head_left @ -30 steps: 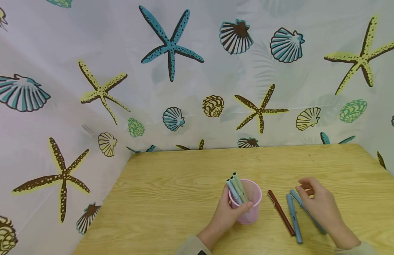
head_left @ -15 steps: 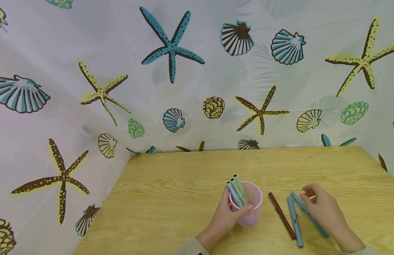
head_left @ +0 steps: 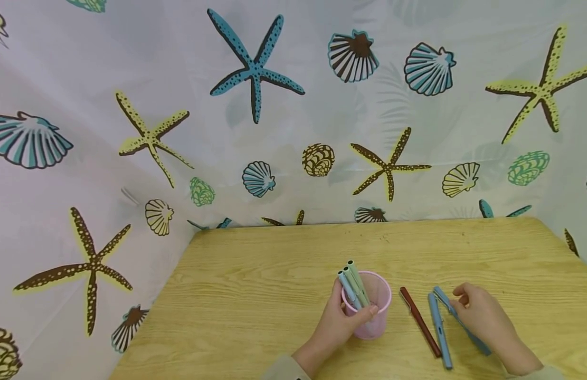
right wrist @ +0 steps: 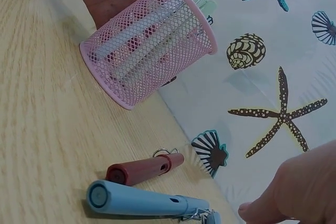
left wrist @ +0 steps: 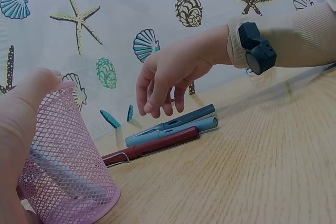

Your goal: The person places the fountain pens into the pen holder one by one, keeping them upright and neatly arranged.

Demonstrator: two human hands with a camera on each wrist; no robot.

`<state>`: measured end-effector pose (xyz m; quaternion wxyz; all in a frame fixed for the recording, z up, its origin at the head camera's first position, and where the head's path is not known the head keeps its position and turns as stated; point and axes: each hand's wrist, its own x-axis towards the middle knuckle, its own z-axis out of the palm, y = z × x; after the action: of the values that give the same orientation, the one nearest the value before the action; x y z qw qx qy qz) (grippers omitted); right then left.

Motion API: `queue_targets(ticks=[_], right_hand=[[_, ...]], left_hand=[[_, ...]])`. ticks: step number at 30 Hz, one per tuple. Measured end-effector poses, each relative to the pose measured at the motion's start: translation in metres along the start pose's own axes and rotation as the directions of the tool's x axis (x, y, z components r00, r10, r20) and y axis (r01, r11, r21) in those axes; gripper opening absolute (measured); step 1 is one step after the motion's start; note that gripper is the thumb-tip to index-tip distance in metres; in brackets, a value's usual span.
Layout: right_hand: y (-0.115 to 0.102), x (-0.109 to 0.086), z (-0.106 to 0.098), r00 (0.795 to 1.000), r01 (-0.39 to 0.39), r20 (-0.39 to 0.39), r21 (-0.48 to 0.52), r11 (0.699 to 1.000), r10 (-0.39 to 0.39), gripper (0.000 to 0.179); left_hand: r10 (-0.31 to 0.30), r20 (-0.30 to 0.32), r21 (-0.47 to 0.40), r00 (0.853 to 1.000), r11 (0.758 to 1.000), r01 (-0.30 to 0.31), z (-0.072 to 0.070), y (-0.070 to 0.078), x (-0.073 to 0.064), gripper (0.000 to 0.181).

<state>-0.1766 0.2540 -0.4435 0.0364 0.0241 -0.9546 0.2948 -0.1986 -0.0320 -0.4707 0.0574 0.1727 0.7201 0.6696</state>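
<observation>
My left hand grips a pink mesh pen holder, thumb over its rim. A light blue pen and two pale green pens lean inside it. To its right, a dark red pen and a blue pen lie on the table. A second, darker blue pen lies beside them, partly covered in the head view by my right hand. In the left wrist view, the right fingers hang loosely bent just above the pens, holding nothing.
The wooden table runs back to a white curtain printed with shells and starfish, which also closes off the left and right sides. A dark device is strapped on the right wrist.
My right hand has come down slightly toward the darker blue pen, its fingers now overlapping it in the head view. The left hand and pen holder stay in place.
</observation>
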Motion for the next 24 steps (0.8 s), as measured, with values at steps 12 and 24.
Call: queue_targets(ticks=[12,24], right_hand=[[0.0026,0.0032,0.0025,0.995,-0.034,0.092,-0.049,0.998,0.039,0.03],[0.0065,0.0048,0.0093,0.993,-0.027,0.117,-0.059,0.998,0.034,0.026]], left_hand=[[-0.018,-0.015,0.003,1.0,1.0,0.018,0.001,0.0022,-0.0022,0.079],[-0.031,-0.03,0.009,0.999,0.999,0.031,0.0022,0.0012,-0.0029,0.08]])
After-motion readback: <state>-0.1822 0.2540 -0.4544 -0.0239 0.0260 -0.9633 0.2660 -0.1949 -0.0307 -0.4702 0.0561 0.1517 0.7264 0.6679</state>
